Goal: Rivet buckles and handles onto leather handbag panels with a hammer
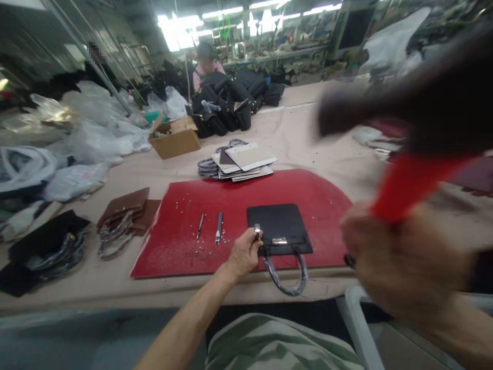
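Observation:
My right hand (412,257) grips the red handle of a hammer (408,180), raised close to the camera and smeared by motion. Its dark head hangs above the right part of the table. On the red board (185,205), a black leather bag panel (275,221) lies flat, with a plastic-wrapped handle (292,290) toward me and a small metal plate (279,240). At the panel's left edge, my left hand (244,253) is closed around a short metal punch (257,230). Its lower end is hidden by the fingers.
Two slim metal tools (219,227) and small scattered bits lie on the board's left. Behind it is a stack of panels (246,160). Brown panels (127,210) and black pieces (46,252) sit left. A cardboard box (175,141), black bags (231,97) and a person are farther back.

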`<state>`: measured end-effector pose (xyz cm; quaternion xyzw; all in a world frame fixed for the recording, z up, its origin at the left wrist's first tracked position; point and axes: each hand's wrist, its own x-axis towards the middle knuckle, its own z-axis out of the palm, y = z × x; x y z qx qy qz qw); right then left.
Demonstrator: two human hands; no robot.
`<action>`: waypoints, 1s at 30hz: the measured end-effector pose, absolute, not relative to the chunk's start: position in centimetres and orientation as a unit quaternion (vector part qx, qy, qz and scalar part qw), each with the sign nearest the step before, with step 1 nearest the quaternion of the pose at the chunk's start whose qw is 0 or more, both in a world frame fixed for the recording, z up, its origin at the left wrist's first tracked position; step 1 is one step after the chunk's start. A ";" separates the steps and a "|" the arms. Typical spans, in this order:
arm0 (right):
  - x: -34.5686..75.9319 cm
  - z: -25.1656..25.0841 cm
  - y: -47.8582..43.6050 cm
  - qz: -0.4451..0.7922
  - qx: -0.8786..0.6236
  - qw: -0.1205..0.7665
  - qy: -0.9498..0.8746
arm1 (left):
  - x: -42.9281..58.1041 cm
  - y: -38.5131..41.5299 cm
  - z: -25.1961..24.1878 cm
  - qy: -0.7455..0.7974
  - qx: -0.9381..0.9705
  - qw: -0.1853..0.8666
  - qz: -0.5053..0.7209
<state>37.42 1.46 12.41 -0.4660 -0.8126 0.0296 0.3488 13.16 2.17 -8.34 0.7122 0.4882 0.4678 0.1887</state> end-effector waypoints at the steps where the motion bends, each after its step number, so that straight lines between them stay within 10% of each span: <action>1: 37.4 11.4 1.3 0.047 -0.446 0.280 -0.849 | 13.1 2.2 -8.4 0.489 0.710 0.189 0.470; 5: 38.6 7.8 1.9 0.112 -0.479 0.076 -0.867 | 12.9 2.0 -8.6 0.495 0.706 0.190 0.470; 30: 38.7 -2.1 7.8 0.272 -0.705 0.088 -0.649 | 12.7 0.9 -7.7 0.501 0.723 0.130 0.458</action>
